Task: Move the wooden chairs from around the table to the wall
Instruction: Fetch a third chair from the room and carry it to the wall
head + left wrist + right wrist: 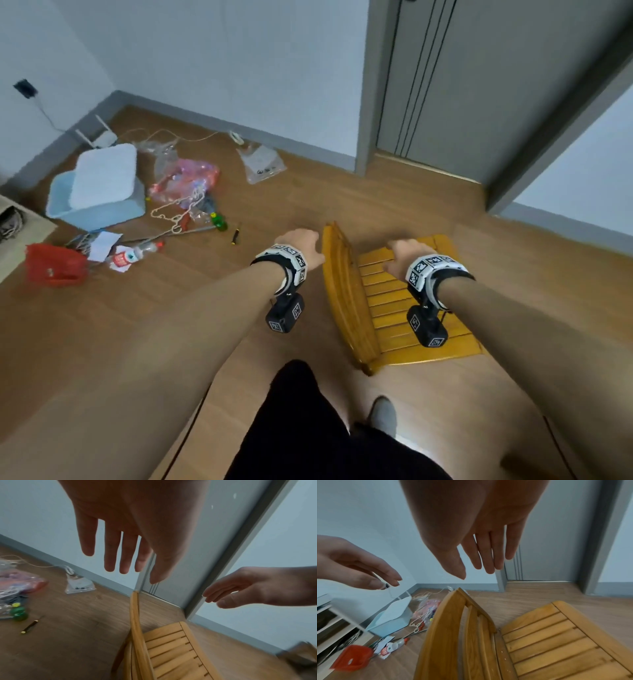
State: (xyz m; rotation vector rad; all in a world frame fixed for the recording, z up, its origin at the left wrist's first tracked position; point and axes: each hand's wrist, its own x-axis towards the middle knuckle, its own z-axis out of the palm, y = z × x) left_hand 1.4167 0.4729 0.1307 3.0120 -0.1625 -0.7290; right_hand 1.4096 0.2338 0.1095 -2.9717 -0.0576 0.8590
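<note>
A yellow wooden chair (404, 308) with a slatted seat stands on the floor before me, its backrest (342, 291) on the left. In the wrist views the chair's seat (175, 650) (556, 639) lies below both hands. My left hand (301, 245) hovers above the top of the backrest, fingers straight and spread (123, 555), touching nothing. My right hand (402, 255) hangs over the seat's far part with fingers extended (481, 555), also apart from the wood. Both hands are empty.
A grey door (479, 85) and white wall (222, 68) stand just beyond the chair. Left on the floor lies clutter: a light blue bin (96, 192), plastic bags (185, 178), a red basket (54, 263), a bottle (137, 253), a screwdriver (235, 234). A white shelf (332, 622) stands far left.
</note>
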